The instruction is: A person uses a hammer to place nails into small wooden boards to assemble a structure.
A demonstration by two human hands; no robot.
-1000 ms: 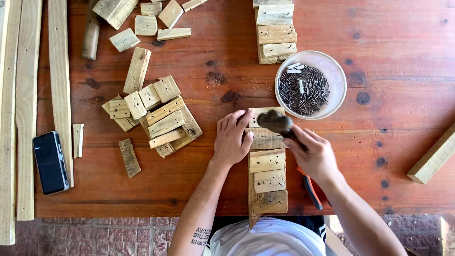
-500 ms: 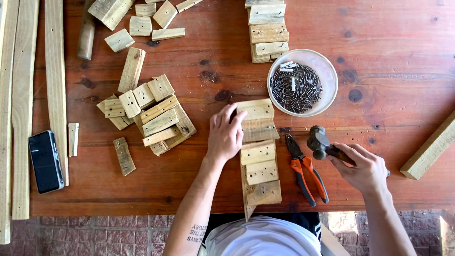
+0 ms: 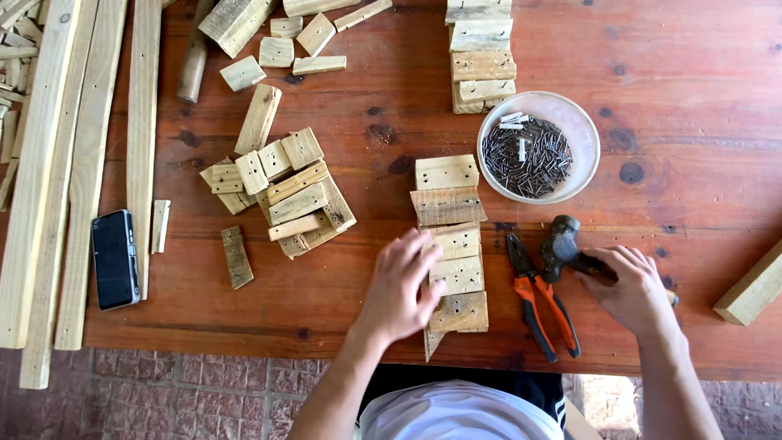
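A row of short wooden blocks nailed along a strip (image 3: pixel 450 244) lies on the red-brown wooden table (image 3: pixel 668 171), running toward me. My left hand (image 3: pixel 397 285) rests flat against the left side of the near blocks, fingers spread on them. My right hand (image 3: pixel 631 287) grips the handle of a hammer (image 3: pixel 562 243), whose dark head rests on the table to the right of the blocks. Orange-handled pliers (image 3: pixel 542 297) lie between the blocks and the hammer. A white bowl of dark nails (image 3: pixel 538 157) stands just beyond the hammer.
A loose pile of wood blocks (image 3: pixel 277 191) sits left of centre, more blocks (image 3: pixel 479 57) at the back. Long planks (image 3: pixel 81 163) lie along the left edge beside a black phone (image 3: pixel 114 259). A thick wood piece (image 3: pixel 753 287) lies at the right edge. Brick floor shows below.
My right hand carried the hammer off the blocks to the right and lowered it onto the table beside the pliers. My left hand slid down toward the nearer blocks.
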